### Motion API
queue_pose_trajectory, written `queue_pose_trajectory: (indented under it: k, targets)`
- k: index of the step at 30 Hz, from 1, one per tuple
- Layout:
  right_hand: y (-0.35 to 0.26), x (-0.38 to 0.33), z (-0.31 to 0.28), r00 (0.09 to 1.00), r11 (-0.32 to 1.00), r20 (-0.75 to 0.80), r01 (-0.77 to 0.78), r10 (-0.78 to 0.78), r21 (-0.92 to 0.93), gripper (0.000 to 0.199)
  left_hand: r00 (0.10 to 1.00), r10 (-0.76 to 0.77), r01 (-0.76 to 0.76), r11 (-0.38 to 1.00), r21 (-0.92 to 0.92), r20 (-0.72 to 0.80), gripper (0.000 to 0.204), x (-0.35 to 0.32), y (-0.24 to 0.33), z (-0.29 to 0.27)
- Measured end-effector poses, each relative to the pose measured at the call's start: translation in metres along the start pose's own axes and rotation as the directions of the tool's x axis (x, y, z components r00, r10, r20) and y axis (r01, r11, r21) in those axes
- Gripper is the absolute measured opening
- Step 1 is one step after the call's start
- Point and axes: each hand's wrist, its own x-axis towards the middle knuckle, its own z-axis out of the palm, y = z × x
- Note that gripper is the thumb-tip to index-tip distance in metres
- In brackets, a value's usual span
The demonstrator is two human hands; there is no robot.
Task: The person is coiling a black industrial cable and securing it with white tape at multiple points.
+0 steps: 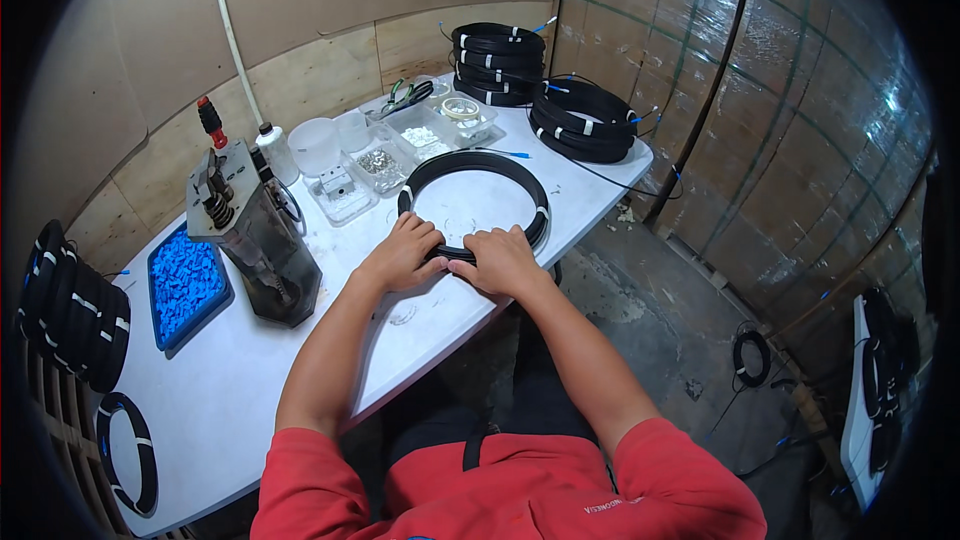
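Observation:
A coil of black cable (480, 162) lies flat on the white table (440, 325) in front of me, with a white band on its right side and a blue-tipped end at its far side. My left hand (405, 252) grips the coil's near left part, its fingers curled over the cable. Just beside it, my right hand (497, 260) is closed around the near edge, with both thumbs almost meeting. The undersides of the fingers are hidden.
Stacked black cable coils stand at the far corner (498, 65) and far right (582, 120). A metal press (260, 240) and a tray of blue connectors (185, 285) are on the left. Clear boxes of small parts (380, 168) line the back. More coils (75, 305) stand at far left.

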Motion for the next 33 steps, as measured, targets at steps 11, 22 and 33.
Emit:
queue_pose_trajectory:
  k: [11, 22, 33]
  targets:
    - [0.018, -0.003, 0.015, 0.991, 0.992, -0.079, 0.114, -0.11, 0.056, 0.04, 1.0, -0.004, 0.004, 1.0, 0.022, 0.013, 0.028, -0.001, 0.002, 0.003]
    - [0.015, -0.001, 0.016, 0.986, 0.993, -0.119, 0.121, -0.119, 0.007, 0.041, 1.0, -0.006, 0.006, 1.0, -0.008, -0.016, 0.027, -0.001, 0.003, 0.004]
    - [0.042, -0.015, -0.043, 0.959, 0.943, -0.263, 0.182, -0.107, 0.279, 0.037, 0.873, -0.087, 0.013, 0.988, -0.155, -0.48, 0.093, -0.004, -0.002, -0.02]
